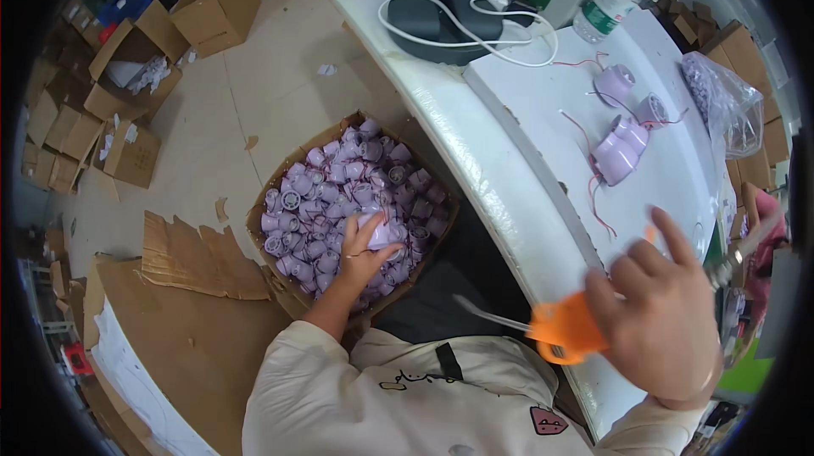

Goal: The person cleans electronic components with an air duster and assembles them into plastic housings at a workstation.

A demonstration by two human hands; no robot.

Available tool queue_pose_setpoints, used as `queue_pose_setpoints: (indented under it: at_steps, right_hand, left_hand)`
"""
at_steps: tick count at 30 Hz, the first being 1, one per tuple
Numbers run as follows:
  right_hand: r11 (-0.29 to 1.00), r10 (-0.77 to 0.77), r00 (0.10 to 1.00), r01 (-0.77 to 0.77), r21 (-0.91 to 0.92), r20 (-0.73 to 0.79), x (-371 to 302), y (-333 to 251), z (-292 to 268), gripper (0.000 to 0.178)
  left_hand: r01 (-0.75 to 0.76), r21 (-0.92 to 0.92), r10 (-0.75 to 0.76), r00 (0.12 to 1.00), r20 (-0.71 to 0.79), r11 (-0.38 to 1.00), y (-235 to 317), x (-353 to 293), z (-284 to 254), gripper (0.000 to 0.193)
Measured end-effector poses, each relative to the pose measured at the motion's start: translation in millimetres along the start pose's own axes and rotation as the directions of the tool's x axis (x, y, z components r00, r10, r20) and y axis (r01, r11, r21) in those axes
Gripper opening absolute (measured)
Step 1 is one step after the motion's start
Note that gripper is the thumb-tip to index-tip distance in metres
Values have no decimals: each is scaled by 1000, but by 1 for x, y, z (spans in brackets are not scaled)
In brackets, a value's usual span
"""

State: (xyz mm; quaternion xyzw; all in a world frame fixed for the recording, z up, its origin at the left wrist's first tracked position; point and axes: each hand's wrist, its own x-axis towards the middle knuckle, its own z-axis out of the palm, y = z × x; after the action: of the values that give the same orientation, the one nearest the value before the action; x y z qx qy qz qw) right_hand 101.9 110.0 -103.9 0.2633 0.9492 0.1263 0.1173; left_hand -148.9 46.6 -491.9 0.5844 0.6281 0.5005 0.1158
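My left hand reaches into a cardboard box full of small lilac plastic housings with thin red wires. Its fingers and thumb are closed round one lilac housing at the top of the heap. Over the edge of the white table, my right hand grips an orange air blow gun, with its index finger stretched out. The gun's bent metal nozzle points left toward my lap, and a metal fitting with a hose shows behind the hand. The right hand is slightly smeared by motion.
Several wired lilac housings lie on the white board. Behind them are a black stand base with a white cable, a plastic bottle and a clear bag. Cardboard boxes stand on the floor at left.
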Motion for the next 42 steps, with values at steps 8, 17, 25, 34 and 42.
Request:
queue_pose_setpoints:
  at_steps: [8,17,25,34,42]
  right_hand:
    - [993,-66,997,62,105,33,22,26,-13,15]
    - [977,93,995,-87,197,-24,1,26,-14,18]
    - [975,159,986,-150,164,-42,-39,28,-12,6]
    - [953,296,955,-293,84,-30,-87,19,24,12]
    - [892,452,887,-447,74,-92,-96,18,38,27]
  left_hand:
    - [254,-921,-293,942,165,295,75,76,-27,86]
    - [418,-906,-202,884,422,-60,97,79,0,84]
    - [-120,-131,140,979,150,984,175,130,-35,63]
    - [-210,-199,270,893,361,957,228,219,25,57]
    - [-122,-164,183,884,431,979,330,271,205,36]
